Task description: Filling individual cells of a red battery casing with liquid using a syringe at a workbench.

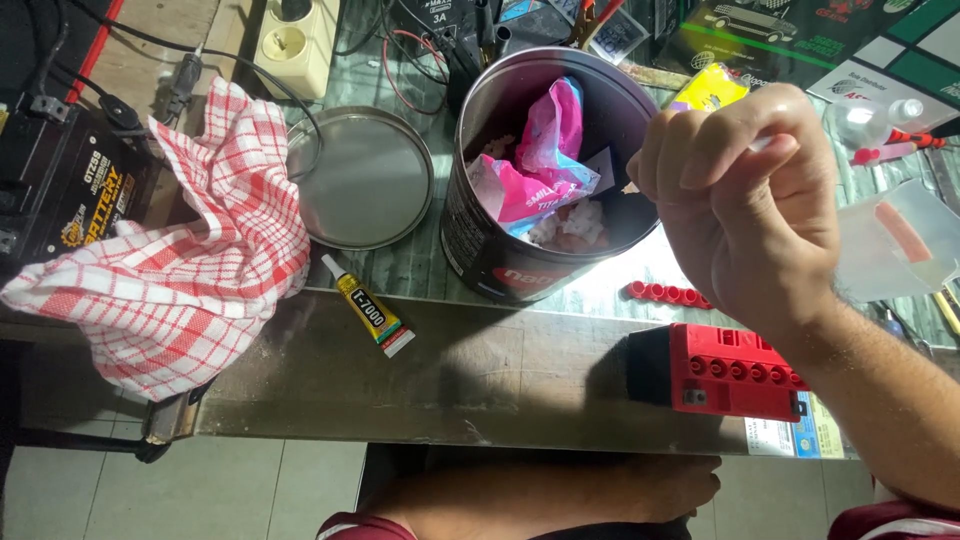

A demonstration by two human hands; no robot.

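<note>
Right hand hovering over right rim of open metal tin, fingers curling into fist; contents of fist cannot tell. Tin standing mid-table, holding pink wrappers. Left hand resting below table's near edge, fingers loosely together, holding nothing. Round lid lying just left of tin. Glue tube lying near front edge. Checked cloth draping over left corner. Red battery sitting at near edge, right.

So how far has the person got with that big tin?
Done: the round lid is off and lies beside the open tin, next to the checked cloth. In hand: the right hand is closed in a fist by the tin's rim; what it grips is hidden. Left: pink packets are inside the tin, and the glue tube and red battery lie untouched.
</note>
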